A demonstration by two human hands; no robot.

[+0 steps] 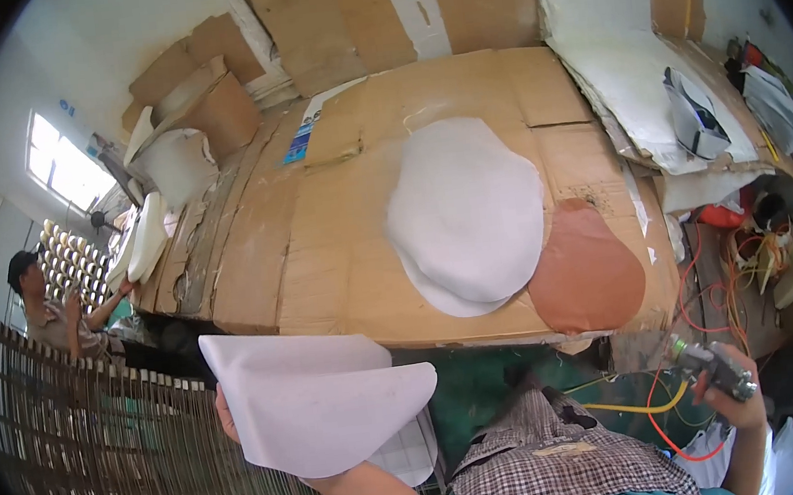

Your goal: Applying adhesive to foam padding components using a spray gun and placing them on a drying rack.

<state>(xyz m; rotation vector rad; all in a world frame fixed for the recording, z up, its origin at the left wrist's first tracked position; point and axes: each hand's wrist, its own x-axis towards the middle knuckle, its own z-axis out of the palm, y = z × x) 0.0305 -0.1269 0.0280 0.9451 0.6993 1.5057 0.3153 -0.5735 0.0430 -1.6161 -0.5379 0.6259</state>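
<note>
A large pale grey-white sheet (330, 399), bent over with a rounded edge, hangs from my left hand (228, 417). Only a few fingers show at its left side, and the sheet hides the rest. My right hand (729, 396), at the lower right, is wrapped round a metal spray gun (719, 368). On the cardboard-covered table (339, 253) in front of me lie several rounded pale sheets (465, 211), loosely stacked. Against their lower right edge rests a reddish-brown rounded piece (587, 271), flat on the cardboard.
A yellow hose (636, 409) and a red hose (679, 450) hang near the gun. Left stands a slatted rack (129, 459); beyond it another person (60, 312) holds a pale piece (146, 237). A cardboard box (208, 113) stands far left, a white-covered ledge (634, 68) right.
</note>
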